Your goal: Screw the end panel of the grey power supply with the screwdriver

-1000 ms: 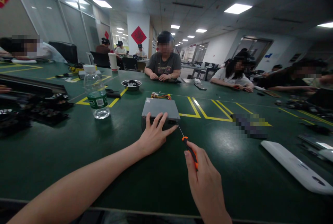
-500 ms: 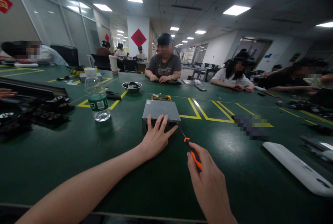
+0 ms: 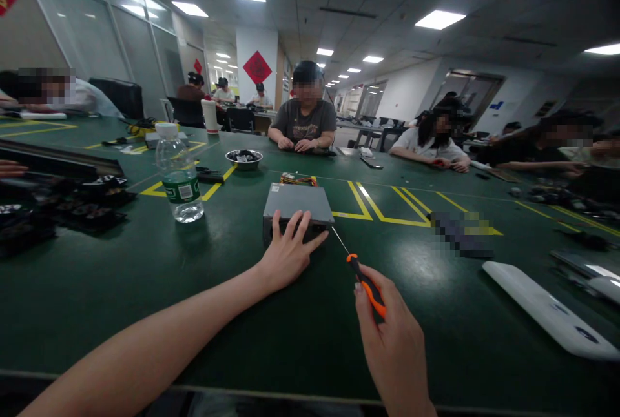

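Note:
A grey metal box with coloured wires behind it rests on the green table. My left hand lies against its near edge, fingers spread over the top and front, thumb stretched to the right. In my right hand is an orange and black screwdriver. Its thin shaft points up and left, with the tip close to the box's right front corner; whether they touch I cannot tell.
A water bottle stands left of the box, a metal bowl behind. Black parts lie at the left, a white object at the right. A person sits opposite; others sit around.
My right hand and the screwdriver have moved slightly right, and the tip is a little farther from my left hand's thumb. My left hand stays on the box.

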{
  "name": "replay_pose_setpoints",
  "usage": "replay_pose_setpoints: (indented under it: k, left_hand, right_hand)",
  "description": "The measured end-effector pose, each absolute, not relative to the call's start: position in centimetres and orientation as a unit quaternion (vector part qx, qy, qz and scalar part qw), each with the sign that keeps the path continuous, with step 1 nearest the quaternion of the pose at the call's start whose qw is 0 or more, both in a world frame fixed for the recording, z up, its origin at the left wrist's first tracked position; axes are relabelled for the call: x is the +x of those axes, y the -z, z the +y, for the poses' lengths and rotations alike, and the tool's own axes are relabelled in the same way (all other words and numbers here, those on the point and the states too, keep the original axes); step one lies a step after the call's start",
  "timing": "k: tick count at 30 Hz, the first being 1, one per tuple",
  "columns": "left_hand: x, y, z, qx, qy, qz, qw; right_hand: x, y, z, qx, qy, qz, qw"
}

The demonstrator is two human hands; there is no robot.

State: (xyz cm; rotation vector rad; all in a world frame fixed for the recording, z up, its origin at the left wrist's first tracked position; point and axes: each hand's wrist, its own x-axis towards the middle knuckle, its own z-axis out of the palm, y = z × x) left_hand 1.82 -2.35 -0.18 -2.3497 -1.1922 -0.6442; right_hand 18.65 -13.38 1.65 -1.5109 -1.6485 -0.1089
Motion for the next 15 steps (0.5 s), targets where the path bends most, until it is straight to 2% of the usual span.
replay_pose_setpoints:
  k: [6, 11, 15]
  left_hand:
    - [0.3, -0.4, -2.1, -0.871, 0.226, -0.398, 0.179]
    - [-0.7, -0.5, -1.0, -0.847, 0.305, -0.412, 0.144]
    - [-0.7, -0.4, -0.6, -0.836, 0.313, -0.423, 0.155]
  right_hand:
    - [17.6, -1.0, -13.3, -0.582, 0.029, -0.685, 0.437]
    - [16.3, -0.9, -13.2, -0.554, 0.016, -0.712, 0.430]
    - [15.8, -0.8, -13.1, -0.556, 0.015, -0.714, 0.426]
